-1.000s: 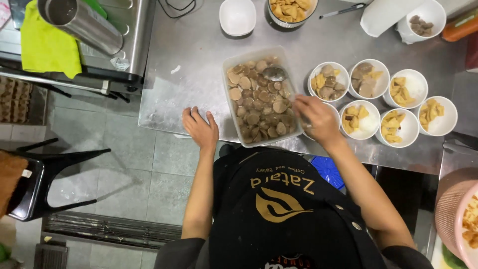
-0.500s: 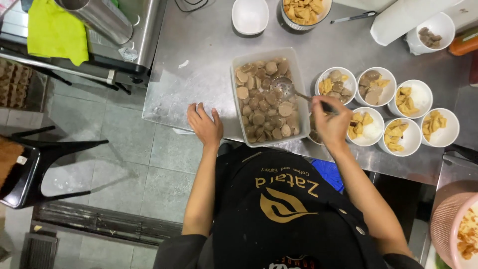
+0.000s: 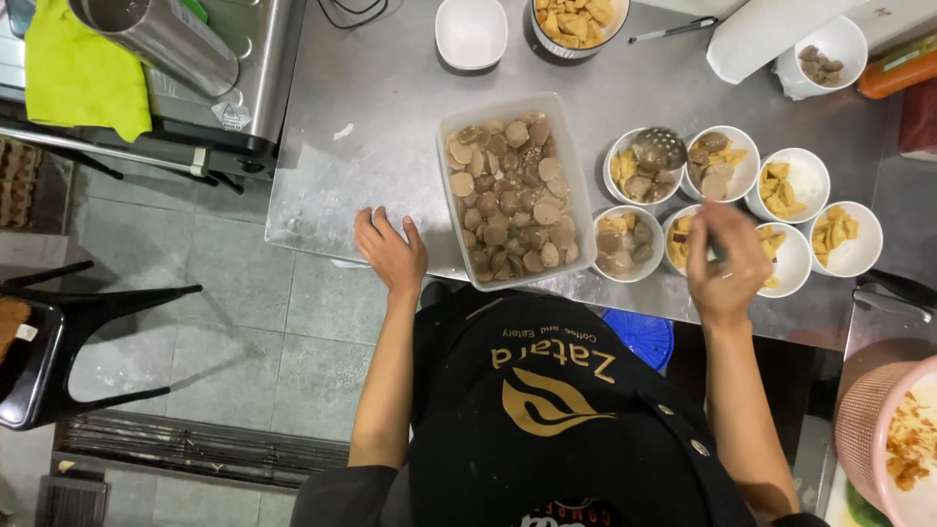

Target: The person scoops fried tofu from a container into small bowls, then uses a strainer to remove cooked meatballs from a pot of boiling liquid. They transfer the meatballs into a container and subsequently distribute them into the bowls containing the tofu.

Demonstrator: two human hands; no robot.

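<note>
I see the worktop (image 3: 390, 127) filling the upper middle of the frame, with the tray of meatballs (image 3: 514, 192) at its centre. Right of the tray sit six small bowls (image 3: 815, 234) in two rows, a spoon (image 3: 661, 148) resting over the upper-left one. My left hand (image 3: 391, 251) lies on the worktop edge just left of the tray; my right hand (image 3: 724, 262) is over the lower row. An empty bowl (image 3: 470, 31) stands at top centre, a stool (image 3: 59, 342) on the floor at lower left
</note>
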